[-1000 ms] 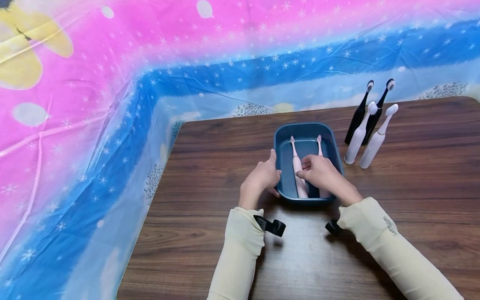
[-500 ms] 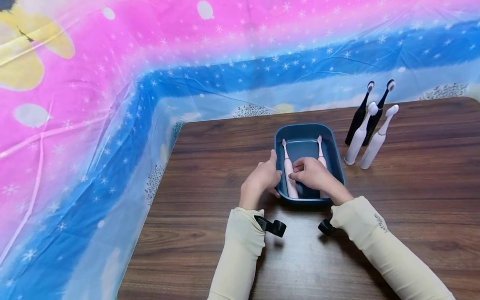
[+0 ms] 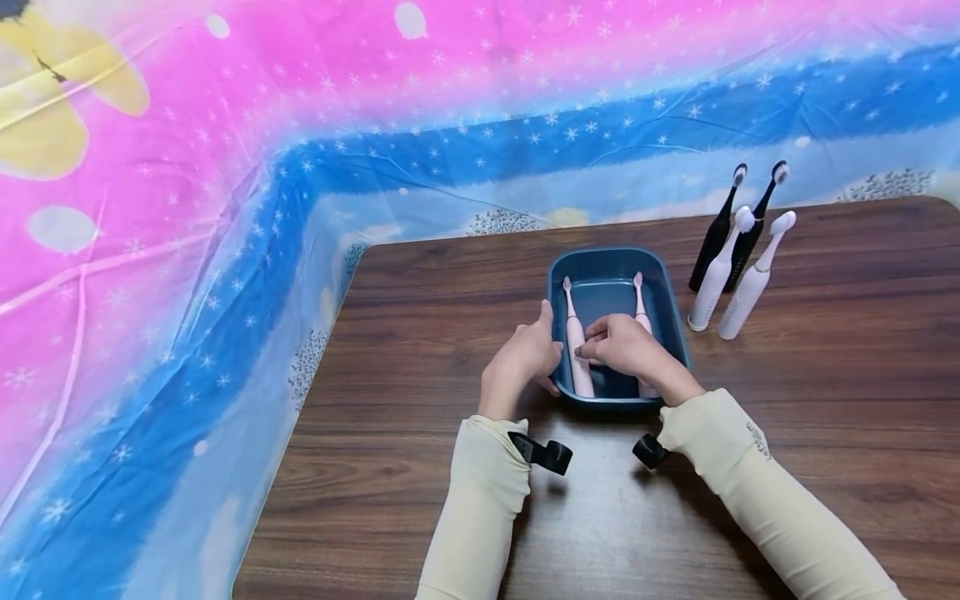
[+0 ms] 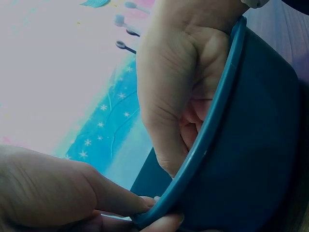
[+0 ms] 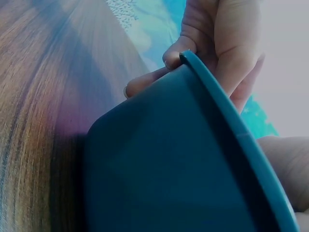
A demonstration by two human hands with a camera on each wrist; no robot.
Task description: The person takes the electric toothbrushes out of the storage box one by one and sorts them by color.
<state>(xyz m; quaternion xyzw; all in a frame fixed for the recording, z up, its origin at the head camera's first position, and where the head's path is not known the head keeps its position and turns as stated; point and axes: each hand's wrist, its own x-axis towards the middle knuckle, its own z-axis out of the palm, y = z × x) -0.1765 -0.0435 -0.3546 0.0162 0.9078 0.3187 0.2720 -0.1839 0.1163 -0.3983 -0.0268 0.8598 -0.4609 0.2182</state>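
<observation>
A dark blue rectangular bin (image 3: pixel 609 296) stands on the table. In the head view, two pink electric toothbrushes lie lengthwise inside: the left toothbrush (image 3: pixel 574 333) beside the left wall, the right toothbrush (image 3: pixel 641 304) partly hidden behind my right hand (image 3: pixel 628 346). That hand reaches into the bin, its thumb and fingers curled at the left toothbrush's handle, which they seem to pinch. My left hand (image 3: pixel 525 358) grips the bin's left rim; the left wrist view shows its thumb (image 4: pixel 120 195) inside and a finger outside. The bin's wall (image 5: pixel 159 159) hides the right fingertips in the right wrist view.
Two black electric toothbrushes (image 3: pixel 715 242) and two white electric toothbrushes (image 3: pixel 716 279) stand upright close to the bin's right side. The wooden table (image 3: pixel 420 333) ends at the back and left against a pink and blue patterned cloth (image 3: pixel 465 150).
My right hand and the left pink toothbrush have moved left, to the bin's left wall, mostly in the first half second. My left hand has stayed on the rim.
</observation>
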